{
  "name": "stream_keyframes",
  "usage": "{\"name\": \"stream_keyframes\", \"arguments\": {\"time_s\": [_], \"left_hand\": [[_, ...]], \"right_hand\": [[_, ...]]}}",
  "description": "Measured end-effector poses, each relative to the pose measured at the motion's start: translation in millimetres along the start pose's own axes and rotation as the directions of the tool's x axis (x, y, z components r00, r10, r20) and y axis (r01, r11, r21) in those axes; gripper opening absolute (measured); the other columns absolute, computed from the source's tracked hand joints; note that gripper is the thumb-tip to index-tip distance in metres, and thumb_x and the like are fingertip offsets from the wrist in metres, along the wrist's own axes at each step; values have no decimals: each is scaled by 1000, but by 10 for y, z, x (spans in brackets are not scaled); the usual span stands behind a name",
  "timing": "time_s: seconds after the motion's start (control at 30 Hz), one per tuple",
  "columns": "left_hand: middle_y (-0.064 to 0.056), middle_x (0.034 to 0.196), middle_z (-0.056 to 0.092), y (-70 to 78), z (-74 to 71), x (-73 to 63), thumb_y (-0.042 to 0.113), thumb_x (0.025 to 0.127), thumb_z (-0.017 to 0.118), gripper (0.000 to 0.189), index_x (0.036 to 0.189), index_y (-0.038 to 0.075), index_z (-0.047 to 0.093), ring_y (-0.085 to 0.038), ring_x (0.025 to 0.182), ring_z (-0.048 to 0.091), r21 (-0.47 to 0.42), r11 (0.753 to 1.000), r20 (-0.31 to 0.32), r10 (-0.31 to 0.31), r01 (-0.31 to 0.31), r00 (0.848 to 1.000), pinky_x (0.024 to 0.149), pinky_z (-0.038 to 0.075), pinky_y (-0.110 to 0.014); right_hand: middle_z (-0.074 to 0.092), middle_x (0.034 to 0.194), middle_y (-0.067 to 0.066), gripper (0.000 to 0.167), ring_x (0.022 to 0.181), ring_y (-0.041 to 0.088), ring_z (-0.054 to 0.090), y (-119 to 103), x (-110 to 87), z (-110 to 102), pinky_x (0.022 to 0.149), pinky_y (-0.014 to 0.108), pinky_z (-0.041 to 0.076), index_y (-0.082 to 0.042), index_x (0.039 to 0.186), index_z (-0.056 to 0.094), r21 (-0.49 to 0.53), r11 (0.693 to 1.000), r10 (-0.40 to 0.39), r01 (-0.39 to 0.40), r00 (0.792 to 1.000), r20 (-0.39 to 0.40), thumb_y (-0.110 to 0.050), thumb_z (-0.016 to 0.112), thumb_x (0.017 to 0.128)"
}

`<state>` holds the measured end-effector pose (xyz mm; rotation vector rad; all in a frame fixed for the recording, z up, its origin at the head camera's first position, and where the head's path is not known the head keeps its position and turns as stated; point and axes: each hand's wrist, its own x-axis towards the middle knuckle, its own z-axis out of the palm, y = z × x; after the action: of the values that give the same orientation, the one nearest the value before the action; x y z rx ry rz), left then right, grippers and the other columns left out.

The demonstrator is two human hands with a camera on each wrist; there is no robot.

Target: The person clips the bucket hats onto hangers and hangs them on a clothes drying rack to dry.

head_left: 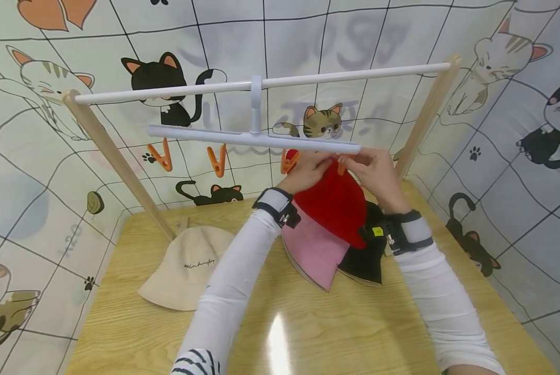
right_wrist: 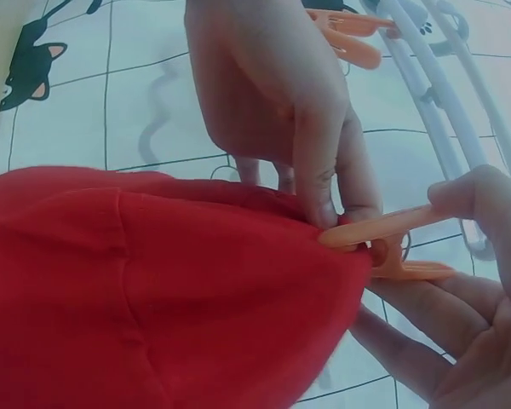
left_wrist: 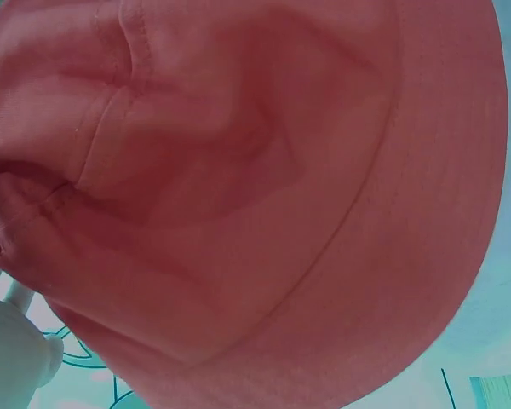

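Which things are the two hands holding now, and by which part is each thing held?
The left hand pinches the red hat by its upper end; the right hand pinches an orange clip by its handles.

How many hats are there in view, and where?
4: the red hat below the hanger; the pink hat and the black hat partly behind the red one; the beige hat on the table, left. Others may be hidden.

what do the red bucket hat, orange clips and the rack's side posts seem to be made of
Red bucket hat: matte fabric, probably cotton, judging by stitched seams and soft folds. Orange clips: likely smooth moulded plastic, given their even colour. Side posts: probably bare matte wood, from their pale tan tone.
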<state>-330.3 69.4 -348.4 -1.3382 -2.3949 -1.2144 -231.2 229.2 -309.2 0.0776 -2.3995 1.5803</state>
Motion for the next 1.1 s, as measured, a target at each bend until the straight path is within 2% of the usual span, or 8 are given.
{"name": "stream_keyframes", "arguments": {"time_s": [0.17,0.27,0.4,0.57,0.87,1.0,1.1], "left_hand": [[-9,123,55,16,-7,-2,9,98,52,23,115,10,67,-24,125,36,144,989,8,-21,19,1000,105,18,-28],[-8,134,48,26,-17,-11,11,99,50,23,117,12,65,-24,133,24,160,986,32,-60,54,998,109,12,-31],[-9,136,44,24,-17,-32,11,100,49,25,120,13,62,-24,131,22,136,988,64,-87,78,994,107,17,-33],[-9,133,46,7,3,-60,11,100,48,25,121,12,62,-24,127,26,147,986,71,-88,76,994,104,22,-33],[-9,135,46,-39,23,-104,11,101,47,28,125,11,61,-25,125,28,161,982,89,-118,102,989,104,22,-34],[-9,139,44,-57,20,-122,12,101,47,34,134,12,56,-25,127,28,157,979,96,-144,128,985,104,23,-36],[-9,140,42,-91,26,-129,12,101,47,34,134,13,54,-26,129,27,148,976,95,-175,160,980,105,23,-38]], "right_hand": [[65,121,13,48,115,28,51,23,6,9,95,51,40,-9,130,62,-39,999,19,-19,1000,-9,-35,68,90],[64,121,14,50,115,28,52,32,10,9,95,50,41,-9,132,61,-40,999,25,-25,1000,-9,-36,68,90],[63,123,13,50,114,28,53,51,16,9,96,48,42,-9,133,60,-32,999,20,-20,1000,0,-35,67,91],[62,125,15,46,117,30,51,87,24,21,99,52,39,-5,131,60,-26,1000,-4,5,1000,25,-31,65,93],[63,119,21,44,111,36,56,135,35,82,94,53,43,0,127,61,-150,988,-35,35,999,5,-29,63,94],[61,122,22,45,112,36,56,147,22,85,97,52,42,2,129,59,-108,994,-24,26,1000,16,-26,63,95],[60,124,21,45,113,35,56,161,9,79,97,49,43,3,131,56,-67,998,-17,19,1000,26,-24,62,95]]}}
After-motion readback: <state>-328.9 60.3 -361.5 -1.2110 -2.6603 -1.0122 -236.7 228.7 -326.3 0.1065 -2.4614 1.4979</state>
